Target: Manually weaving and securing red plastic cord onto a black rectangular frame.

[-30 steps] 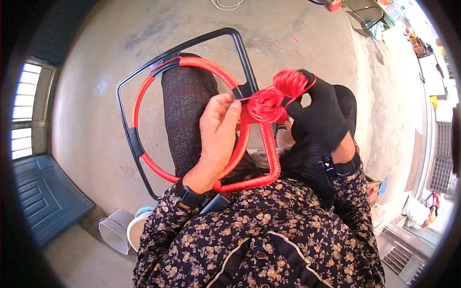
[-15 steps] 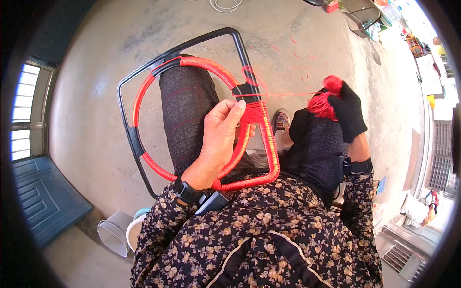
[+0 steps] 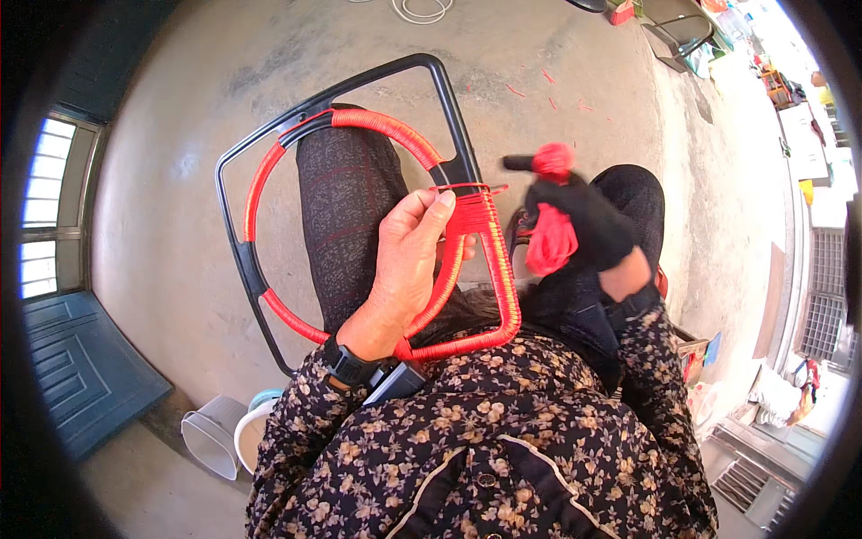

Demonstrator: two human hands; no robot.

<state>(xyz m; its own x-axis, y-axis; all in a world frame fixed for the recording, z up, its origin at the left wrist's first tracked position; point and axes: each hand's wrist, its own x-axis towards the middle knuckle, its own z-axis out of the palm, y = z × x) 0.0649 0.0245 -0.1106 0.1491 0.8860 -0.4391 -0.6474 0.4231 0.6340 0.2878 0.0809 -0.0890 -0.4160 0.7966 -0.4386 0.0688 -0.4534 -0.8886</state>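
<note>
A black metal frame (image 3: pixel 382 79) with a ring inside it rests over my left thigh, tilted. Red cord wrapping (image 3: pixel 505 292) covers much of the ring and the frame's near right side. My left hand (image 3: pixel 402 260), bare, pinches the frame at the wrapped junction, thumb on top and fingers partly hidden beneath. Red cord crosses the black bar just beyond that thumb. To the right, apart from the frame, my right hand (image 3: pixel 593 225) in a black glove grips a bundle of red cord (image 3: pixel 551 242). The bundle sticks out above and below the slightly blurred glove.
Short red cord scraps (image 3: pixel 514 91) lie on the concrete floor. A pale bin (image 3: pixel 214 436) and a white bucket (image 3: pixel 251 438) stand at the lower left, near a blue panel door (image 3: pixel 90 368). A dark chair (image 3: pixel 678 40) is at the far right.
My right hand has moved left toward the frame with the cord bundle. The cord that stretched across to it no longer shows as a long straight line. My left hand stays at the junction.
</note>
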